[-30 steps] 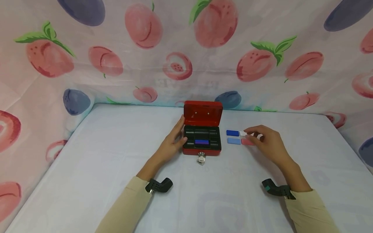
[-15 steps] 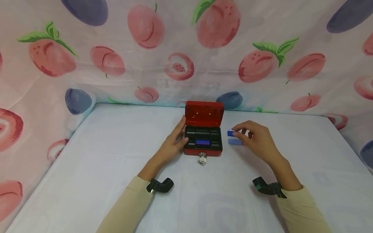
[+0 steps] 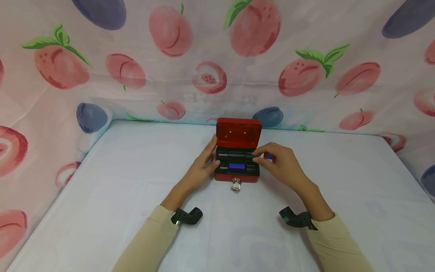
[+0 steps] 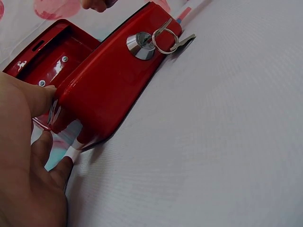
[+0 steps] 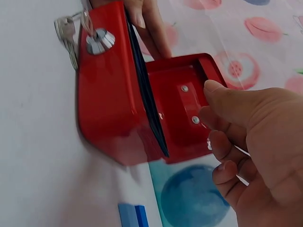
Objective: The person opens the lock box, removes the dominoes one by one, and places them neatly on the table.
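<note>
A red cash box [image 3: 236,177] stands with its lid [image 3: 239,132] raised and a dark insert inside. A blue-purple block [image 3: 236,166] lies in the insert's front middle compartment. At the box's left side my left hand [image 3: 200,164] holds it, thumb over the rim [image 4: 40,99] and fingers along the outside. My right hand [image 3: 283,162] hovers at the box's right edge, fingers loosely bent, with nothing showing between thumb and index finger. Keys on a ring [image 4: 168,42] hang from the front lock [image 4: 141,46].
Right of the box, partly hidden behind my right hand, lie small blocks; a dark blue one [image 3: 270,156] peeks through. Light blue and dark blue blocks [image 5: 128,215] show in the right wrist view. A fruit-print cloth [image 3: 207,45] hangs behind the white table [image 3: 153,170].
My right hand has moved left, from the white and red blocks across the blue ones to the box's right edge. The left hand and the box stay in place.
</note>
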A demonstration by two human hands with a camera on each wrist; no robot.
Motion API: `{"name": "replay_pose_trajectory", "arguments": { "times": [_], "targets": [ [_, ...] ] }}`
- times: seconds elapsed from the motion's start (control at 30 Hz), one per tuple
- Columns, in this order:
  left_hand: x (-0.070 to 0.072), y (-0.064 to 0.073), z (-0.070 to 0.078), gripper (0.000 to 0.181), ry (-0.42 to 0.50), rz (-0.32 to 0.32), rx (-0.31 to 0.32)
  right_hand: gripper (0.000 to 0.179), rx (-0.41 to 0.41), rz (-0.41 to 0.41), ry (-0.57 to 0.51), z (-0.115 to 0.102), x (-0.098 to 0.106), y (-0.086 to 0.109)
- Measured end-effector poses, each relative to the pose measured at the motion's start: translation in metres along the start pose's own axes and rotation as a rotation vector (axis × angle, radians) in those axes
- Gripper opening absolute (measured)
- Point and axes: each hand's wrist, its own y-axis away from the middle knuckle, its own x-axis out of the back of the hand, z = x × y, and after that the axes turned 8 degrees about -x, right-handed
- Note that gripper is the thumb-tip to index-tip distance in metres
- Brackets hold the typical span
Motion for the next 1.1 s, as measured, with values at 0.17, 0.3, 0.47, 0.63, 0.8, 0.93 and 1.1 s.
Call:
{"name": "replay_pose_trajectory", "arguments": {
  "times": [0.17, 0.3, 0.47, 0.63, 0.8, 0.93, 1.1],
  "targets": [
    [0.0, 0.0, -0.001, 0.067, 0.008, 0.0, 0.004, 0.018, 0.02, -0.043, -0.03, -0.006, -0.01, -0.003],
    [0.0, 0.0, -0.001, 0.067, 0.016, 0.003, 0.006, 0.017, 0.025, -0.08, -0.034, -0.01, -0.018, -0.004],
    [0.0, 0.0, -0.001, 0.067, 0.019, 0.005, 0.01, 0.016, 0.04, -0.104, -0.04, -0.014, -0.025, -0.005],
    [0.0, -0.001, -0.001, 0.067, 0.026, 0.004, 0.01, 0.016, 0.054, -0.109, -0.037, -0.015, -0.031, -0.006],
    [0.0, 0.0, -0.002, 0.066, 0.035, 0.0, 0.005, 0.015, 0.03, -0.132, -0.013, -0.017, -0.034, -0.006],
    [0.0, 0.0, -0.002, 0.066, 0.035, 0.0, 0.004, 0.015, 0.028, -0.144, 0.008, -0.02, -0.035, -0.006],
    [0.001, 0.0, -0.002, 0.066, 0.031, 0.004, -0.013, 0.015, 0.039, -0.136, 0.049, -0.022, -0.037, -0.007]
  ]
}}
